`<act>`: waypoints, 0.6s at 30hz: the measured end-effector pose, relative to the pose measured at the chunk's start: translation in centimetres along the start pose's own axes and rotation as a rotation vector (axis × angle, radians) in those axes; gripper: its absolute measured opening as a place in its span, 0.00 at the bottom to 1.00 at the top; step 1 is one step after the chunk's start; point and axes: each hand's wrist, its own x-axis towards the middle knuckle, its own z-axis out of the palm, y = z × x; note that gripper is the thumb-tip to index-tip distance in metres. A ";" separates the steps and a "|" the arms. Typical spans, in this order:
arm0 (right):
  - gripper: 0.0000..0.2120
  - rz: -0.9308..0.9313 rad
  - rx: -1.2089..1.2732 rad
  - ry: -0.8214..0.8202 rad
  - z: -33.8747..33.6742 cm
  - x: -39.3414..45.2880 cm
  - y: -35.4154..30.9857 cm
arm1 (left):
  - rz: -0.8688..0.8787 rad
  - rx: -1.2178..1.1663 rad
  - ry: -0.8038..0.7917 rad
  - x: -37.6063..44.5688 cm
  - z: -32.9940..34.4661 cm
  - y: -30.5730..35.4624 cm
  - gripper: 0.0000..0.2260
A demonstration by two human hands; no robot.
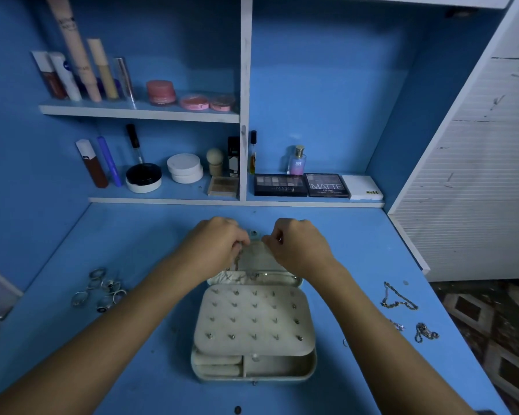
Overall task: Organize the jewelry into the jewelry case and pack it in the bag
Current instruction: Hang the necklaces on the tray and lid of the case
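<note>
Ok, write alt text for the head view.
Both hands, left hand and right hand, pinch a thin silver chain at the raised lid of an open pale rectangular jewelry case on a blue desk. Silver rings lie left, more chains right.

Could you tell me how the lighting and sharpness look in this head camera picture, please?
Head view: dim, with a strong blue cast; wide-angle bending curves the shelf edge and desk; the jewelry case is fairly sharp, while the rings and chains look soft and small; no strong glare.
</note>
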 end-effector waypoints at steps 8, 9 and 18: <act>0.10 0.054 -0.147 0.018 1.2 0.4 -1.2 | -0.047 0.172 -0.176 1.6 0.6 0.7 0.13; 0.10 0.065 -0.146 0.017 1.2 0.5 -1.3 | -0.055 0.182 -0.188 1.7 0.6 0.8 0.13; 0.09 0.135 -0.116 0.008 1.5 0.7 -1.3 | -0.142 0.137 -0.233 2.4 0.9 1.1 0.14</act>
